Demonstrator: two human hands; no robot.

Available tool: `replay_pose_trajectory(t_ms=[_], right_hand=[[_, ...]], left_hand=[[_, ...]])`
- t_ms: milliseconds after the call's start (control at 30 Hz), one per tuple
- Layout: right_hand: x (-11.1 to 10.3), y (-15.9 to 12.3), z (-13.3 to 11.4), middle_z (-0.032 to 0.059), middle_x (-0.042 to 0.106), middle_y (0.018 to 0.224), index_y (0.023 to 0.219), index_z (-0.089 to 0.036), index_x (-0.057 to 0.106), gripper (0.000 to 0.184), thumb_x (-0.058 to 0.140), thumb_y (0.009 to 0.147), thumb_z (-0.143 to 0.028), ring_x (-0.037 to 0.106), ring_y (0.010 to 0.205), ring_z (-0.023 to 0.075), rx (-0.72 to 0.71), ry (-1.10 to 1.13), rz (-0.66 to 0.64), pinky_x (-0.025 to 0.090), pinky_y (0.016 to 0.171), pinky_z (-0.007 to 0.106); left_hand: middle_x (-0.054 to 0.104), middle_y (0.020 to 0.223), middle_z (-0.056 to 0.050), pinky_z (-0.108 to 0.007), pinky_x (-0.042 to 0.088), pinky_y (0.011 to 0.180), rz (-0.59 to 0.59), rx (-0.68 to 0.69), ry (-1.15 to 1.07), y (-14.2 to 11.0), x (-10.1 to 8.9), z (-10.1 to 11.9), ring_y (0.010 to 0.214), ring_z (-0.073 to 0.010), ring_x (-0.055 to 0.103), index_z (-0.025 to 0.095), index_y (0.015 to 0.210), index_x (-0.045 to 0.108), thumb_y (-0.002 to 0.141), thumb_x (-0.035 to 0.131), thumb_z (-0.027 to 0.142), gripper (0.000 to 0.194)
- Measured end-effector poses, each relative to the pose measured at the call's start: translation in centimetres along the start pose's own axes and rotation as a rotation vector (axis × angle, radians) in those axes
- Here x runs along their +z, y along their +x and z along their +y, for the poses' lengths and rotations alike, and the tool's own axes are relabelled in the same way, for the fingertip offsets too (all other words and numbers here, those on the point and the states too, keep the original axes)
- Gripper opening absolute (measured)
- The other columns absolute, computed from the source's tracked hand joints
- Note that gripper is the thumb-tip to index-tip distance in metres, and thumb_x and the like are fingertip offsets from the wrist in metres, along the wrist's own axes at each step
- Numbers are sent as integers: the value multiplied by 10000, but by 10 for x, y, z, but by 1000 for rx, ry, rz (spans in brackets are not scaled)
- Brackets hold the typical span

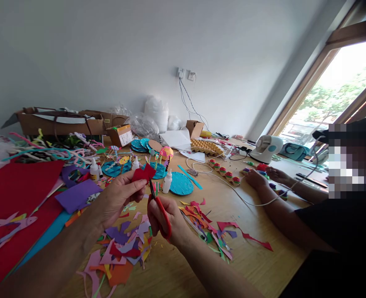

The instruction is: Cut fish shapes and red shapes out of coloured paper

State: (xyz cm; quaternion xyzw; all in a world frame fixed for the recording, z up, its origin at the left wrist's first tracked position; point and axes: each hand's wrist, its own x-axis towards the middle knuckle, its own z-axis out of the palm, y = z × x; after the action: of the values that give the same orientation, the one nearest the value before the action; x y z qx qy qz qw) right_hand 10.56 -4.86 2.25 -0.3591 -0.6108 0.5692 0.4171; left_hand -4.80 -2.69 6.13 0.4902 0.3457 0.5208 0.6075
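My left hand pinches a small red felt piece between thumb and fingers, held up above the table. My right hand is closed round red-handled scissors, whose dark blades point up at the lower edge of the red piece. Below both hands lies a heap of coloured felt scraps on the wooden table.
Large red felt sheets and a purple sheet lie at left. Blue discs, glue bottles, pipe cleaners and cardboard boxes crowd the back. A person in black sits at right, hands on small items near a white fan.
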Motion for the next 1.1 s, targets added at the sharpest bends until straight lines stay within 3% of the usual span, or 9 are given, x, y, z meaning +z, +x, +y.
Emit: replay_pose_trajectory(t_ms=[333,1100], right_hand=[[0,-1,-7,-61,462,403,595,-194,468,573,584,720,-741,394,325,59,61,-54,-8,268,328,162],[-2,-2,-5,-55,465,439,589,-184,477,517,599,779,-648,405,364,63,54,-78,-34,284,361,164]], left_hand=[[497,496,74,-209,358,491,68,47,133,-2,1,6,498,-80,405,183,635,587,691,713,346,213],[491,511,67,-219,344,508,-24,33,185,-5,-2,10,499,-84,403,189,601,538,724,659,315,213]])
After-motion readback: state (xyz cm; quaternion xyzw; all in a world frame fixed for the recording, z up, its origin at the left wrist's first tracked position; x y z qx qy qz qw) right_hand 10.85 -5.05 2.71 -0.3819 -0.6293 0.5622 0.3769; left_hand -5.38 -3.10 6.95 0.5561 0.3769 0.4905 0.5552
